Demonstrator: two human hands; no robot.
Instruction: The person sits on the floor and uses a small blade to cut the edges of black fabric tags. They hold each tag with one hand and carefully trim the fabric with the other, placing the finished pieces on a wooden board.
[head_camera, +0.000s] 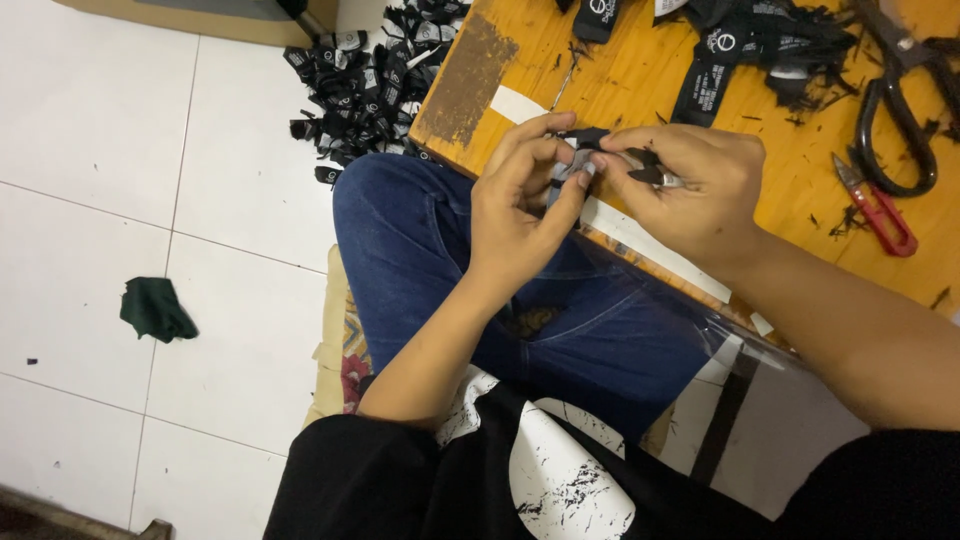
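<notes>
Both your hands, left (520, 200) and right (690, 185), pinch one black label (580, 140) at the desk (640, 70) edge; red snips (878, 205) and black scissors (900, 110) lie right, floor open left

scissors (905, 105), snips (875, 205) rightward

A wooden table (640, 80) carries big black scissors (905, 120), small red-handled snips (880, 210), black fabric labels (760, 40) and dark trimmings. On the white tiled floor (120, 150) lie a heap of black labels (370, 80) and what looks like a dark green cloth scrap (155, 310).
</notes>
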